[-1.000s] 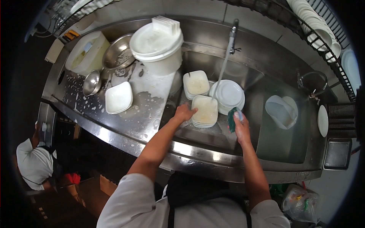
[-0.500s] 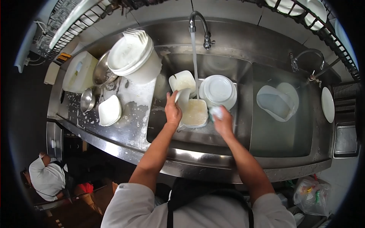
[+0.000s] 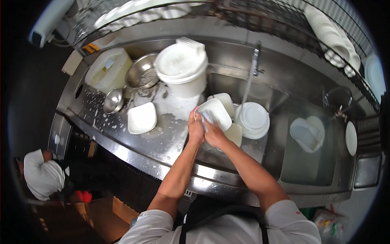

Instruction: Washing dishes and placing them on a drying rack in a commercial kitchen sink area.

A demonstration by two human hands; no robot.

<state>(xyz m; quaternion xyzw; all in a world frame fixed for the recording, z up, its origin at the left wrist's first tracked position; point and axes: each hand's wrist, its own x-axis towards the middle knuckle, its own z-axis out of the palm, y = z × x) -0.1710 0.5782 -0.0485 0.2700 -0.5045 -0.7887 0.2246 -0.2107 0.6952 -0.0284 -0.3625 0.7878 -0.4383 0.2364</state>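
My left hand grips the near left rim of a white square bowl, tilted above the left sink basin. In my right hand is a pale scrubbing pad, blurred by motion and pressed inside that bowl. Below, partly covered by the bowl and my right arm, sits a square dish with cloudy liquid. Behind the held bowl another white square bowl shows in part. To the right stands a stack of round white plates, close to the water running from the tap.
On the left counter are stacked square bowls, a small steel bowl, a larger steel bowl, a white bucket and a translucent tub. White containers lie in the water-filled right basin. A wire rack hangs overhead; a person is at left.
My right hand has moved left from beside the plates into the bowl, bringing the pad with it. The bowl now faces up more. The whole view has turned and shifted.
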